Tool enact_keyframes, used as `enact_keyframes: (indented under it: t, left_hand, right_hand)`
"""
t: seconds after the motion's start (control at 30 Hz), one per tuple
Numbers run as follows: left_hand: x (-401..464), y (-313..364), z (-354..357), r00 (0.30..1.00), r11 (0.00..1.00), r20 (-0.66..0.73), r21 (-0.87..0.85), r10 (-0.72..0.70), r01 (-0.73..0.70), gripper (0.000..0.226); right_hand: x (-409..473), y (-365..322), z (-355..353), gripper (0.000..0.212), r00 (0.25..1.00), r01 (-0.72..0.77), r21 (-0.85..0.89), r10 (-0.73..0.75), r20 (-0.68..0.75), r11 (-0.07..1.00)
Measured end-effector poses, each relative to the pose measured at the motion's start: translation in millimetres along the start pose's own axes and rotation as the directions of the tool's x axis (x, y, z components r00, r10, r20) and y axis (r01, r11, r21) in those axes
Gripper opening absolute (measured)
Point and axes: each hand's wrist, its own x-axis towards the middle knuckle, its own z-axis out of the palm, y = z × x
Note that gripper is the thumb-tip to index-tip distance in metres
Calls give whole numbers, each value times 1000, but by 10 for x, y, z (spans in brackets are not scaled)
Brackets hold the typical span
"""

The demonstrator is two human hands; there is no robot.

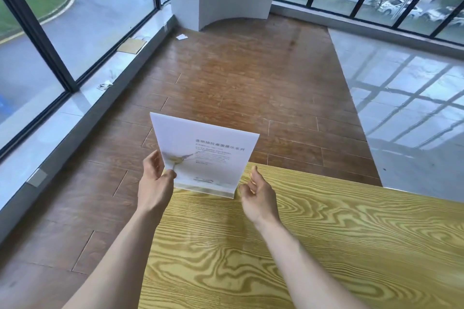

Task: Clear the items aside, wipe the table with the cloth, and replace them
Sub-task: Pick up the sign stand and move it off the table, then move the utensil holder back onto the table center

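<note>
My left hand (157, 178) grips the left edge of an acrylic sign stand (206, 155), thumb pressed on the front face low down and fingers wrapped behind it. My right hand (258, 195) is open and holds nothing, fingers loosely curled, just beside the stand's lower right corner; I cannot tell whether a fingertip touches the clear base. The stand is upright with a slight lean away from me, and it sits at the far left corner of the table (313, 246), its clear foot at the very edge of the top, so that most of the sheet shows against the floor (251, 78) beyond. Whether the foot rests on the wood or is lifted a little, I cannot say. The sheet inside is white with a line of Chinese print at upper right, smaller blurred lines beneath, and a pale yellowish flower picture at lower left near my thumb. The table top is yellow wood with bold wavy grain, and both my bare forearms reach across it. Beyond the table lie brown floor planks, a glossy grey section to the right, and dark-framed windows (75, 20).
</note>
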Motion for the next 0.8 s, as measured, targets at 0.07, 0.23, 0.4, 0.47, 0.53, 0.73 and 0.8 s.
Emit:
enact_keyframes:
  t: [0.07,0.23,0.4,0.47,0.53,0.73,0.8]
  left_hand:
    - [-74,-75,43,999,999,-38,35,-15,17,61]
    - [-483,-323,418,996,993,38,96,-78,74,54]
    - [-1168,-479,1194,926,974,357,223,-118,38,40]
    - [-1477,-476,1574,882,968,455,253,-122,3,37]
    - [-1751,-445,1935,840,964,529,266,-119,-31,34]
    - [-2804,-222,3388,694,927,712,321,-102,-194,22]
    - [-3189,-170,3925,644,932,757,302,-107,-200,19]
  right_hand:
    - [-61,79,-110,66,1000,-22,0,22,-11,1000]
    - [-325,466,-647,59,996,-86,-41,88,27,995]
    - [-748,1216,-1589,50,970,-243,-95,243,-12,965]
    - [-950,1548,-2054,47,948,-316,-77,312,-55,946]
    - [-1135,1859,-2504,34,924,-379,-30,376,-76,925]
    - [-1629,2878,-4177,12,831,-509,99,518,-201,855]
    - [-1707,3176,-4755,19,803,-529,139,547,-237,837]
